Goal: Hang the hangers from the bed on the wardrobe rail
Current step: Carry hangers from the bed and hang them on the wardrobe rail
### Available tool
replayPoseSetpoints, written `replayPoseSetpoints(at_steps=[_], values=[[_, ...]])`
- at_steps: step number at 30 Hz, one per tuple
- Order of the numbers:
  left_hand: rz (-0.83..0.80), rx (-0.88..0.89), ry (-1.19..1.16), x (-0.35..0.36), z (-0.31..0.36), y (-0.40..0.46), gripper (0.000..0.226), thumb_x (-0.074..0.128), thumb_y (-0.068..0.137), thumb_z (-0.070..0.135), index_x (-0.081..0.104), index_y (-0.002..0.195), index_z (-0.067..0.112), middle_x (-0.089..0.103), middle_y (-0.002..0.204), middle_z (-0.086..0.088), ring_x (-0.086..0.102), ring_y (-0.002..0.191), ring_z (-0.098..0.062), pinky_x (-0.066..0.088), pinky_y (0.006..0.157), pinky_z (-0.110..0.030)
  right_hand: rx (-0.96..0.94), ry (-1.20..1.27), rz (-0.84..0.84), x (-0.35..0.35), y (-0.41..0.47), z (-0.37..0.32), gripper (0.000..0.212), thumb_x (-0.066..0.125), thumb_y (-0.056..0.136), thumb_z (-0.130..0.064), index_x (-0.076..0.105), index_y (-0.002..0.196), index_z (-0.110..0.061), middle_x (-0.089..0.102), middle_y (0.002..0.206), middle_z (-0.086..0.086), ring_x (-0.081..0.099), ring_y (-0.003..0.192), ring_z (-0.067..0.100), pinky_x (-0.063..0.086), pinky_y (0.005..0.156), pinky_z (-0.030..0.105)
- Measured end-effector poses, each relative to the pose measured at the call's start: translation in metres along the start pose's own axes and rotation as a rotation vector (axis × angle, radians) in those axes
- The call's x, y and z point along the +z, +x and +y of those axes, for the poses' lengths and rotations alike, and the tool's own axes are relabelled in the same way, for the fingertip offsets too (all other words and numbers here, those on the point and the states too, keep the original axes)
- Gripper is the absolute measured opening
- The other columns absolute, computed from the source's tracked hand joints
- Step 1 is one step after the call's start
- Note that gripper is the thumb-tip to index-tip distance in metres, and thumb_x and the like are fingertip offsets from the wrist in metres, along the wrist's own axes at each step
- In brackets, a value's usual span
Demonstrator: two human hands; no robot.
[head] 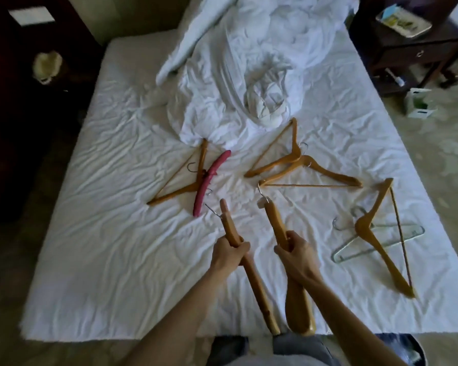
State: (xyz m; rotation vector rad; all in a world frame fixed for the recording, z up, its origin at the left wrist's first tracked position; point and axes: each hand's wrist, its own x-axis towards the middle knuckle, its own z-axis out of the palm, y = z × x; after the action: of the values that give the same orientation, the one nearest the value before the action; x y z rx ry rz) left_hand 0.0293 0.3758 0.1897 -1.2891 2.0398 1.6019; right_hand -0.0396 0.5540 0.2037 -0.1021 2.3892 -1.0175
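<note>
We stand at the foot of the bed (95, 247), its near edge against our legs, bare rumpled sheet to either side of our arms. Our left hand (229, 253) grips one wooden hanger (242, 262), our right hand (298, 250) grips a second wooden hanger (275, 223), fingers curled tightly round each. Further up the sheet lie a pink padded hanger (209, 180), several more wooden ones and a clear plastic hanger (397, 233), near the heaped duvet (236, 75).
</note>
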Motion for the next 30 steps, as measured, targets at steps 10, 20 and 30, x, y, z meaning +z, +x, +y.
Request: replayPoseSetpoints(at_steps=[10,20,30], values=[[0.353,0.076,-0.342,-0.109,-0.039,-0.124,0.017,0.081,0.084,0.023,0.071,0.089,0.01,0.077,0.087,-0.013,0.077,0.076,-0.023,0.063,0.065,-0.031,-0.488,-0.045,-0.468,0.041,-0.052,-0.12,0.023,0.071,0.08,-0.028,0.069,0.099,-0.016,0.07,0.076,0.009,0.064,0.065,0.022,0.049,0.06,0.037],[0.865,0.04,-0.552,-0.266,-0.158,-0.293,0.028,0.078,0.088,0.028,0.068,0.108,0.011,0.074,0.084,-0.001,0.074,0.066,-0.007,0.059,0.059,-0.018,-0.929,-0.07,-0.803,0.205,-0.231,-0.268,0.015,0.073,0.088,-0.019,0.07,0.102,-0.013,0.071,0.08,0.005,0.068,0.072,0.019,0.05,0.062,0.024],[1.305,0.022,-0.603,-0.426,-0.27,-0.46,0.021,0.075,0.09,0.027,0.072,0.098,0.008,0.068,0.075,0.0,0.068,0.064,-0.01,0.062,0.064,-0.033,-1.12,0.019,-1.149,0.326,-0.442,-0.385,0.008,0.07,0.089,-0.019,0.07,0.097,-0.017,0.068,0.079,0.015,0.06,0.063,0.018,0.055,0.064,0.036]])
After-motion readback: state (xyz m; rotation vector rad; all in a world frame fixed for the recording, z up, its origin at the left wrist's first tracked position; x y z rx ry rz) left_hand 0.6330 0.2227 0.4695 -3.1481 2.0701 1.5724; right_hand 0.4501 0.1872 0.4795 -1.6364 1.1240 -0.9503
